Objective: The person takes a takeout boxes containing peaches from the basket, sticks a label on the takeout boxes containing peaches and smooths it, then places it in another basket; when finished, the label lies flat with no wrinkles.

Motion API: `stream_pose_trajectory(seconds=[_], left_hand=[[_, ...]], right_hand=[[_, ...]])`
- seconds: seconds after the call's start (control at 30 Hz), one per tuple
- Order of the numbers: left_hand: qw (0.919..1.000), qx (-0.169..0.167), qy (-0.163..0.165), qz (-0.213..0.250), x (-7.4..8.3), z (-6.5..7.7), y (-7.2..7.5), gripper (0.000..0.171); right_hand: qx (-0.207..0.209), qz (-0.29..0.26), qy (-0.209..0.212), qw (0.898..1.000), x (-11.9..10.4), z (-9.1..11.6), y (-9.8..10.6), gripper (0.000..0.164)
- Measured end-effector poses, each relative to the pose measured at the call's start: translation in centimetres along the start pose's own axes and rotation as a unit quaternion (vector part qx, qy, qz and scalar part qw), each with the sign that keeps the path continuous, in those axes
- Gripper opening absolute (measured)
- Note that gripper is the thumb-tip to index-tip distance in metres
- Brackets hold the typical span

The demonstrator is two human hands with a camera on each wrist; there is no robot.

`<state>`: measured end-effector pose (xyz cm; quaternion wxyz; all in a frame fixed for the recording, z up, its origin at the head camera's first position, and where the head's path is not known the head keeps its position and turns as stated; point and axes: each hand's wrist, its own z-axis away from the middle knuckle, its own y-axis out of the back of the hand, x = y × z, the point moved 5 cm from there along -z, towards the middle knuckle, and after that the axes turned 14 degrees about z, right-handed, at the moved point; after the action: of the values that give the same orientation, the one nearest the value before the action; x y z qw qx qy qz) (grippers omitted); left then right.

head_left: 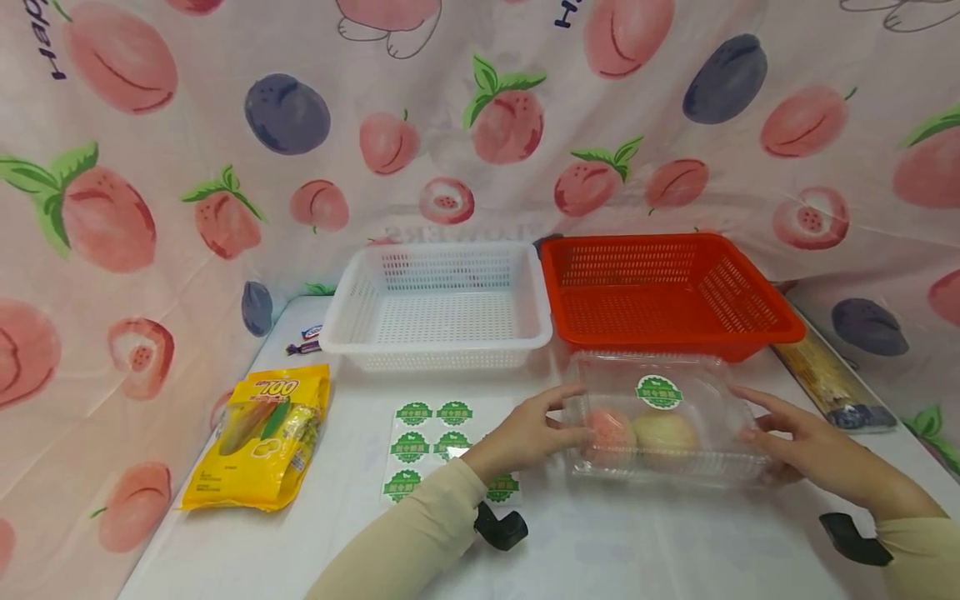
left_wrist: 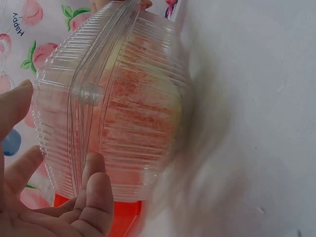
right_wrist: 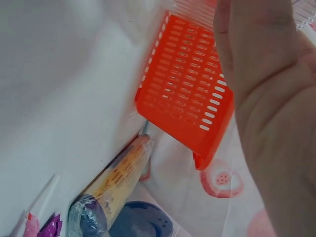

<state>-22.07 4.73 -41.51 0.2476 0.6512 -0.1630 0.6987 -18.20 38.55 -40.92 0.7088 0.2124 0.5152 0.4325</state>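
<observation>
A clear plastic clamshell box (head_left: 720, 417) is between both hands, in front of the red basket. Inside are a reddish round fruit (head_left: 609, 435) and a yellowish-green one (head_left: 666, 442). Its closed lid bears a round green and white sticker (head_left: 659, 392). My left hand (head_left: 528, 429) grips the box's left end; in the left wrist view its fingers (left_wrist: 96, 195) curl at the ribbed side. At the right end, my right hand (head_left: 802, 446) holds the box with spread fingers. The right wrist view shows mainly that hand's wrist side, and its fingertips are hidden there.
Behind stand a white basket (head_left: 435, 346) and a red basket (head_left: 675, 337). A sheet of green stickers (head_left: 410, 447) lies left of the box, partly under the left arm. Further left are a yellow snack bag (head_left: 258, 442) and small wrapped candies (head_left: 303, 347). A long package (head_left: 832, 375) lies right.
</observation>
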Motion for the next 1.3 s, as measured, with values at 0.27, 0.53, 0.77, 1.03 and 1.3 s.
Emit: stream_pose_trajectory(seconds=[0.27,0.53,0.77,1.03,1.3], left_hand=[[0.9999,-0.013,-0.008,-0.007,1.7,0.8,-0.9,0.068],[0.9983,-0.018,-0.051,-0.023,4.8,1.5,-1.6,0.071],[0.9951,-0.013,-0.097,-0.018,7.4,1.1,-1.4,0.072],[0.9908,0.014,-0.132,0.023,8.5,0.1,-0.8,0.067],[0.9871,0.029,-0.134,0.083,8.0,-0.6,-0.3,0.063]], right_hand=[[0.035,-0.003,0.007,0.999,-0.3,1.8,1.0,0.073],[0.09,0.0,0.014,0.996,-0.7,3.2,3.2,0.07],[0.202,0.003,0.113,0.973,-2.5,3.9,6.2,0.057],[0.26,0.041,0.11,0.959,-4.4,2.8,8.7,0.058],[0.267,0.016,0.114,0.957,-4.7,1.2,11.3,0.058]])
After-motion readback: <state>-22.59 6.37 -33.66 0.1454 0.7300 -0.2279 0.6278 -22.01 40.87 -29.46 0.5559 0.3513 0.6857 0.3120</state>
